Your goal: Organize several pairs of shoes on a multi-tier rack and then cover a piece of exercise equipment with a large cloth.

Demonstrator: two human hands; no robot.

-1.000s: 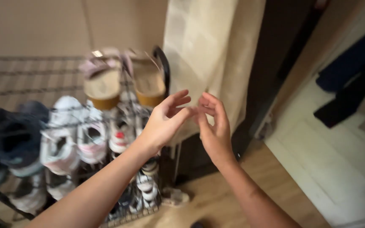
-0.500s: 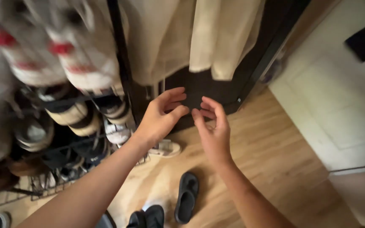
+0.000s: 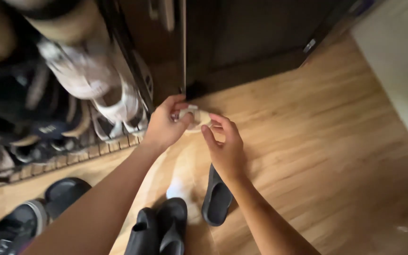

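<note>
A light wooden floor (image 3: 317, 141) fills the right and near part of the view, its planks running at a slant, with a pale strip of another surface at the far right edge. At the far side stands a dark cabinet (image 3: 251, 38), its base meeting the floor. To the left is a wire shoe rack (image 3: 72, 151) crowded with shoes, among them blurred white sneakers (image 3: 95, 80) at its right end. On the floor near the viewer lie a black slide (image 3: 217, 200), a pair of black slides (image 3: 159, 231) side by side, and at the near left a dark shoe (image 3: 12, 226) beside another black one. Both bare forearms reach from the near edge toward the middle, converging just in front of the cabinet's corner. The left hand (image 3: 164, 125) is turned palm-right, its fingers curled and its fingertips closed on the left end of a small pale sandal (image 3: 195, 118), which sits low by the floor just right of the rack; whether it is lifted off the floor cannot be told. The right hand (image 3: 225, 146) is held edge-up just near and right of the sandal, fingers loosely bent and slightly apart, the upper fingertips at the sandal's right end; whether they actually touch it is unclear.
</note>
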